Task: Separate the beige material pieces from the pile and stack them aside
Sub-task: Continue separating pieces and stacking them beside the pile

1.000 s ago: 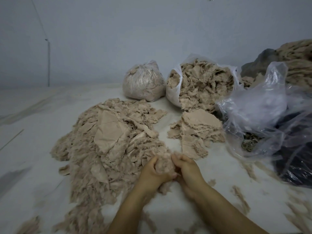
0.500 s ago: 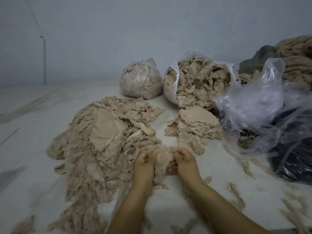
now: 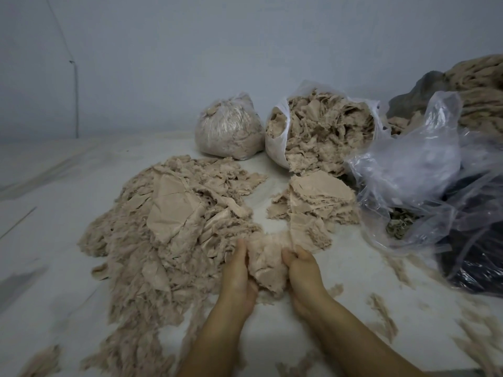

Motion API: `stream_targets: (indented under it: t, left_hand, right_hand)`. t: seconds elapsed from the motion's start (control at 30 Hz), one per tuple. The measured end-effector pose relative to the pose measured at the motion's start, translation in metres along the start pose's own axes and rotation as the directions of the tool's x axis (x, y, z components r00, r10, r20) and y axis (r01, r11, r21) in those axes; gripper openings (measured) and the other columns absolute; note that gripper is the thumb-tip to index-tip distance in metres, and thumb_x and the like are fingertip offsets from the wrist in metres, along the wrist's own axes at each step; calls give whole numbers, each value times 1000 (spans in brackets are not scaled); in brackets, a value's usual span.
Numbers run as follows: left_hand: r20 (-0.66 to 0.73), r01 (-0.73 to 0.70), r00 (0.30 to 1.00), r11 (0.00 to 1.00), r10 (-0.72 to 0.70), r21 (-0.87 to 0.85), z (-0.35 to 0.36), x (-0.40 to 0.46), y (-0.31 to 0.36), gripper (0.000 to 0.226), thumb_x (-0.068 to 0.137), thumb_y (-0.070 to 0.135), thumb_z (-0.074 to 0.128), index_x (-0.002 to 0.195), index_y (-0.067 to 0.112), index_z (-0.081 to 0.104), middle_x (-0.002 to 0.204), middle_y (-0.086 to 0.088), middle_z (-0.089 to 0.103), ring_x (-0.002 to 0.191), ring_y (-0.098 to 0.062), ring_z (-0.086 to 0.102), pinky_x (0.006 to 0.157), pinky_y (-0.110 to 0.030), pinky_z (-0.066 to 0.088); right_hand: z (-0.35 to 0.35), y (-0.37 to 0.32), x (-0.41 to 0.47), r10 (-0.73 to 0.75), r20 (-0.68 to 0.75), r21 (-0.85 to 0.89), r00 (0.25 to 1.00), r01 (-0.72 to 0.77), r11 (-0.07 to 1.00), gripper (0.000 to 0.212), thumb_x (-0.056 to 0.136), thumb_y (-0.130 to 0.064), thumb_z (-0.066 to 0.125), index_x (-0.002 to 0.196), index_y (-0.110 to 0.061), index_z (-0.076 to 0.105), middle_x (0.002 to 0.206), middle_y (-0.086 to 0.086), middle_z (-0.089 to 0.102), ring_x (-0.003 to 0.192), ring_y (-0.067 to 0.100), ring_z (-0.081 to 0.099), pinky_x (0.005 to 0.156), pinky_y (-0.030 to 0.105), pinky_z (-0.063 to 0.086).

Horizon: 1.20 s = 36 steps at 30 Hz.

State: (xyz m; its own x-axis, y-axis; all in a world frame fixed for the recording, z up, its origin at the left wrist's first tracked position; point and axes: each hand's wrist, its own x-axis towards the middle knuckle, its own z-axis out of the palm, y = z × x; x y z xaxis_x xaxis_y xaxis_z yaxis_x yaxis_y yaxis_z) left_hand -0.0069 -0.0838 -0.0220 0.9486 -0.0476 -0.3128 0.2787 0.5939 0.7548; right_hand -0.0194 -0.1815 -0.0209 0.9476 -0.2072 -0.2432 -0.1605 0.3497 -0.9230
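— What have you got hold of?

— A fluffy beige clump [image 3: 268, 263], pinched between my left hand [image 3: 237, 270] and right hand [image 3: 304, 270], fingers curled into its sides. It sits at the near edge of the big pile [image 3: 168, 227], below the small stack [image 3: 315, 202].

— How will it handle?

— Light, soft and frayed, I judge; layers cling together. I'd grip opposite edges and peel gently, not tug.

beige pile [image 3: 174, 229], clear plastic bag [image 3: 413, 170], pale grey wall [image 3: 245, 44].
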Motion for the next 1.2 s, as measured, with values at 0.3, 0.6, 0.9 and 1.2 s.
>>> stream_targets:
  t: [0.3, 0.6, 0.9, 1.2]
  left_hand:
    - [-103, -320, 908, 829, 407, 458, -4, 4, -8, 17, 95, 4, 51, 96, 16, 62, 102, -13, 67, 85, -17, 63, 69, -20, 51]
    - [23, -268, 952, 797, 305, 541, -8, 1, -10, 29, 85, 10, 67, 107, 25, 56, 107, -1, 62, 86, -11, 63, 63, -18, 52]
    - [-17, -282, 944, 832, 329, 478, -8, -2, 0, 24, 101, 11, 38, 82, 6, 52, 50, 0, 43, 37, -5, 36, 36, -17, 30]
    - [-51, -249, 954, 875, 295, 416, -20, 0, 15, 38, 102, 16, 38, 64, 11, 43, 48, 3, 41, 37, -6, 28, 35, -17, 23]
  right_hand:
    - [-2, 6, 3, -65, -119, 12, 991, 67, 998, 23, 101, -12, 42, 96, -3, 63, 94, 18, 69, 85, 29, 65, 75, 36, 52]
    - [-7, 1, 8, -255, -120, -142, 960, 238, 961, 26, 96, -19, 55, 74, -4, 53, 68, 13, 49, 66, 21, 47, 63, 35, 39]
    - [-17, 1, 18, -390, -91, -312, 916, 346, 885, 26, 101, -26, 43, 88, -7, 55, 83, 6, 57, 77, 20, 52, 73, 33, 42]
    - [-22, -13, 25, -459, -14, -313, 888, 432, 846, 32, 99, -23, 49, 68, -15, 52, 58, -6, 49, 57, 9, 45, 57, 25, 36]
